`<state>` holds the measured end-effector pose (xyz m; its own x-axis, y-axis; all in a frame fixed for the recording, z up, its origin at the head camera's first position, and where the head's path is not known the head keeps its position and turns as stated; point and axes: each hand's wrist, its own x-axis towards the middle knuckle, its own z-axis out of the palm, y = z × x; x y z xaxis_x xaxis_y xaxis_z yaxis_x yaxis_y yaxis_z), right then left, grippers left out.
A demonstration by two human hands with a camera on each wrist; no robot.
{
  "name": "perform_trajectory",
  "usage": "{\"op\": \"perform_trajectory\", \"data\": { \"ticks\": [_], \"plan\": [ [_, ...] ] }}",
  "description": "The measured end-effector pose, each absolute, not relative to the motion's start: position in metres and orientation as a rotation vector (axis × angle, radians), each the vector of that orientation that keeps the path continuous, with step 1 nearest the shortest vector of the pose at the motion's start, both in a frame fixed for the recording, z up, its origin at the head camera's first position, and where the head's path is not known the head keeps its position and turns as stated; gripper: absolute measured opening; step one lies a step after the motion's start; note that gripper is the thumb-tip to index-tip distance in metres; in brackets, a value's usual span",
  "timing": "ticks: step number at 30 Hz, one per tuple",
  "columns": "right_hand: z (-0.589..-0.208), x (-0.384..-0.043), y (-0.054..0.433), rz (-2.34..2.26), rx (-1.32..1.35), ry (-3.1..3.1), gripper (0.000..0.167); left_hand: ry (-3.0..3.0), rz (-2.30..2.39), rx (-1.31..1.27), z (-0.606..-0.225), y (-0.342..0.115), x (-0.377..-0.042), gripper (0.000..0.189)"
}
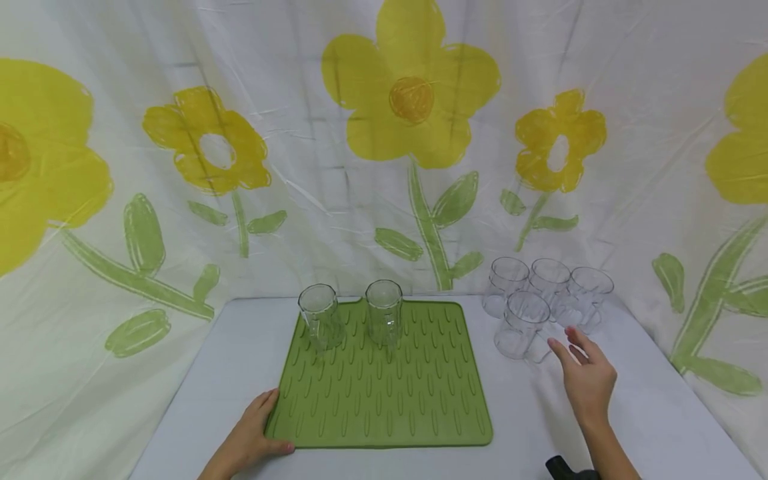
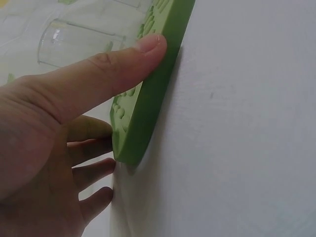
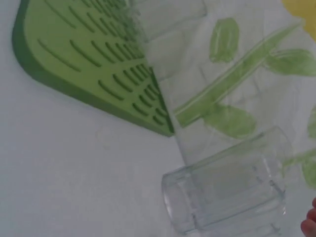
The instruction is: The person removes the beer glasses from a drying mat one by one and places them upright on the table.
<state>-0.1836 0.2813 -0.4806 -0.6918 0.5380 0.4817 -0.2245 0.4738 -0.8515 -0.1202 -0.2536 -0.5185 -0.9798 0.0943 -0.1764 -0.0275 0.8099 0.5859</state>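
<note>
From afar, I had the left hand (image 1: 249, 432) spread, apparently steadying the green ridged mat (image 1: 414, 400) at its near-left corner. The right hand (image 1: 589, 379), empty, fingers apart, was beside the nearest glass mug (image 1: 519, 333); three rear mugs (image 1: 549, 283) crowded its far side, and two mugs (image 1: 383, 317) stood on the mat.

Grn ridged mat (image 3: 84, 64) on white worktop (image 3: 98, 177), corner nr back edge; clear mug (image 3: 227, 185) nr same edge, R hand (image 3: 309, 221) close.
</note>
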Motion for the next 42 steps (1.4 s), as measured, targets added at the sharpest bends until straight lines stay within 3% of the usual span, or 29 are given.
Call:
{"op": "perform_trajectory", "data": {
  "ticks": [22, 42],
  "plan": [
    [-0.454, -0.203, 0.216, 1.643, 0.162, -2.09, 0.041, 2.797, 0.898, 0.047, -0.52, -0.255, -0.123, 0.114],
    [-0.491, -0.235, 0.14, 1.732, 0.359, -2.312, 0.044, 2.787, 0.907, 0.029, -0.519, -0.253, -0.123, 0.115]
  ]
}}
